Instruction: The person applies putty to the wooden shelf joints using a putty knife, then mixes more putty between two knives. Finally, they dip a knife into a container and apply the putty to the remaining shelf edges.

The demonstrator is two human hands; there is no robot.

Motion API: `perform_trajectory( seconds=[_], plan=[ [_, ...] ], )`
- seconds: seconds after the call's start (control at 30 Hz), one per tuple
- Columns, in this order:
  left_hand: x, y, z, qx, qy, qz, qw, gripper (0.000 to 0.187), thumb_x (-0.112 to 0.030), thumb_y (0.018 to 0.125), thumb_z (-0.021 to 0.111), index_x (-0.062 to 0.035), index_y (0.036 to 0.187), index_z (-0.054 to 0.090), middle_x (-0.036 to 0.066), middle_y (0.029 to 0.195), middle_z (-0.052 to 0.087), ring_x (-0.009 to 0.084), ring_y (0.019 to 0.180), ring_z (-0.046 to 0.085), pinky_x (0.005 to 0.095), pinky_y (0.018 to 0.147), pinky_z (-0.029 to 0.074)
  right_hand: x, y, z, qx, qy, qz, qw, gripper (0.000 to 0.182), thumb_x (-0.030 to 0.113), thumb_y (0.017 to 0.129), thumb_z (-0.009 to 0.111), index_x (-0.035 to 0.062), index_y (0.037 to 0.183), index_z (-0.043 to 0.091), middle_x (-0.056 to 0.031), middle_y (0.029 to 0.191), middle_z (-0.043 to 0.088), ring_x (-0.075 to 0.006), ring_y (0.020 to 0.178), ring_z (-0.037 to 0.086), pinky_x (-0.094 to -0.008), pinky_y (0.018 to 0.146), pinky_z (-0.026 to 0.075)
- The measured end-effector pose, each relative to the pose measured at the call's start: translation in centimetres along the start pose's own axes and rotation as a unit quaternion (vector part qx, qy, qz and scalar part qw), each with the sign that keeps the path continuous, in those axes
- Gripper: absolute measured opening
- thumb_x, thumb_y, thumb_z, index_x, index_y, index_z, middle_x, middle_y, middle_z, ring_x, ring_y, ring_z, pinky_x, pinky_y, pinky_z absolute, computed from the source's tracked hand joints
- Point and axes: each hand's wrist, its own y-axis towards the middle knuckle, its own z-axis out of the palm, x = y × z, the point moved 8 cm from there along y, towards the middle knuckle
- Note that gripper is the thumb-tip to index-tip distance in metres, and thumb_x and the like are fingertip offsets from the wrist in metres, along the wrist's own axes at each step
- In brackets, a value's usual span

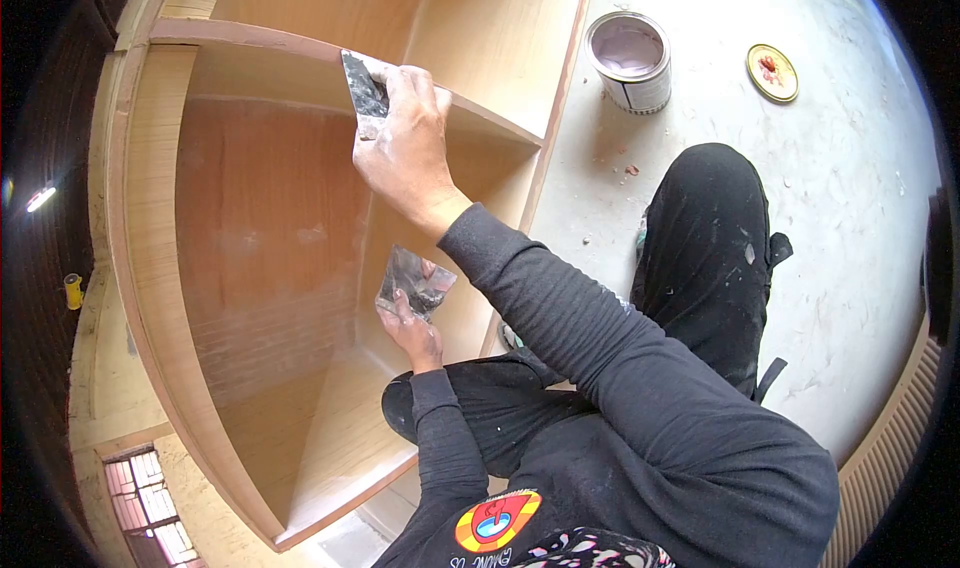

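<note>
My right hand [412,146] is closed on a flat metal scraper blade [366,96] smeared with pale paste. The blade rests at the front edge of the wooden cabinet's divider [250,36]. Lower down, my left hand [408,330] grips a second metal scraper blade [415,280], its face turned up and streaked with paste. That hand is in front of the cabinet's open compartment [270,218], apart from the wood as far as I can see.
An open tin [640,93] with pinkish-grey paste inside stands on the pale floor [850,188]. Its lid [773,73], dabbed with reddish paste, lies farther right. My bent knee [705,238] is beside the cabinet. A small yellow object [73,291] is at far left.
</note>
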Motion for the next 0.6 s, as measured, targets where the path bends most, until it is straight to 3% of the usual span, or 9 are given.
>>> perform_trajectory(
  seconds=[0.17,0.23,0.27,0.3,0.33,0.4,0.5,0.53,0.6],
  plan=[
    [-0.7,-0.4,0.1,-0.015,0.075,0.013,0.997,0.038,-0.013,0.098,0.052,0.0039,0.132,0.049,0.019,0.139,0.050,0.0297,0.125,0.051,0.0389,0.104,0.041,-0.3,-1.1,-0.5,0.027,-0.022,-0.009,0.999,0.045,-0.003,0.072,0.058,0.0062,0.116,0.061,-0.0146,0.106,0.060,-0.0313,0.107,0.053,-0.0408,0.095,0.037],
    [-0.3,0.6,-0.7,-0.006,0.086,0.043,0.995,0.037,-0.013,0.098,0.052,0.0041,0.131,0.051,0.021,0.138,0.051,0.0299,0.124,0.053,0.0379,0.101,0.045,-2.2,-3.8,1.0,0.212,-0.045,0.027,0.976,0.041,-0.002,0.072,0.056,0.0053,0.112,0.063,-0.0168,0.104,0.061,-0.0342,0.101,0.057,-0.0423,0.089,0.042],
    [2.1,1.4,-0.7,0.058,-0.135,-0.087,0.985,0.037,-0.013,0.099,0.048,0.0045,0.131,0.051,0.022,0.136,0.054,0.0296,0.122,0.055,0.0378,0.098,0.049,-1.8,-4.6,-0.3,0.185,-0.044,-0.017,0.982,0.040,-0.005,0.070,0.055,0.0033,0.108,0.063,-0.0199,0.104,0.061,-0.0383,0.096,0.059,-0.0446,0.086,0.045],
    [2.7,0.9,0.9,0.117,-0.347,-0.211,0.906,0.036,-0.014,0.100,0.045,0.0049,0.131,0.051,0.022,0.133,0.056,0.0293,0.120,0.058,0.0377,0.095,0.053,-2.2,-5.0,-1.3,0.188,-0.045,-0.018,0.981,0.040,-0.005,0.070,0.055,0.0033,0.108,0.063,-0.0199,0.104,0.061,-0.0383,0.096,0.059,-0.0446,0.086,0.045],
    [2.4,0.8,0.7,0.115,-0.350,-0.210,0.906,0.036,-0.014,0.100,0.045,0.0049,0.131,0.051,0.022,0.133,0.056,0.0293,0.120,0.058,0.0377,0.095,0.053,-2.5,-5.8,-1.8,0.241,0.006,-0.017,0.970,0.043,-0.006,0.069,0.054,0.0028,0.110,0.062,-0.0203,0.105,0.061,-0.0385,0.097,0.059,-0.0443,0.089,0.045],
    [-0.7,-1.1,4.4,0.217,-0.535,-0.295,0.761,0.037,-0.013,0.102,0.038,0.0056,0.131,0.051,0.021,0.127,0.060,0.0289,0.114,0.062,0.0380,0.089,0.059,-2.7,-7.2,-2.2,0.361,0.107,0.002,0.926,0.056,-0.012,0.065,0.054,0.0048,0.118,0.060,-0.0175,0.111,0.061,-0.0372,0.107,0.056,-0.0422,0.097,0.044],
    [0.3,-0.8,4.3,0.203,-0.568,-0.326,0.728,0.038,-0.014,0.102,0.040,0.0065,0.133,0.046,0.020,0.126,0.061,0.0295,0.106,0.064,0.0377,0.087,0.061,-1.5,-9.4,-2.8,0.477,0.126,-0.074,0.867,0.065,-0.015,0.065,0.054,0.0089,0.126,0.058,-0.0134,0.118,0.060,-0.0349,0.113,0.052,-0.0419,0.100,0.042],
    [1.0,-0.7,3.5,0.177,-0.525,-0.290,0.781,0.039,-0.016,0.103,0.039,0.0064,0.134,0.046,0.022,0.128,0.059,0.0321,0.109,0.063,0.0381,0.083,0.062,-1.7,-10.5,-2.4,0.517,0.134,-0.068,0.843,0.070,-0.016,0.066,0.055,0.0121,0.131,0.056,-0.0112,0.126,0.057,-0.0342,0.117,0.049,-0.0441,0.103,0.041],
    [1.6,-1.2,3.3,0.178,-0.545,-0.324,0.753,0.041,-0.014,0.104,0.038,0.0062,0.139,0.041,0.022,0.140,0.050,0.0292,0.116,0.059,0.0379,0.085,0.061,-1.2,-11.4,-2.9,0.543,0.111,-0.108,0.825,0.069,-0.009,0.068,0.057,0.0127,0.134,0.054,-0.0114,0.128,0.056,-0.0333,0.120,0.048,-0.0463,0.108,0.037]
  ],
)
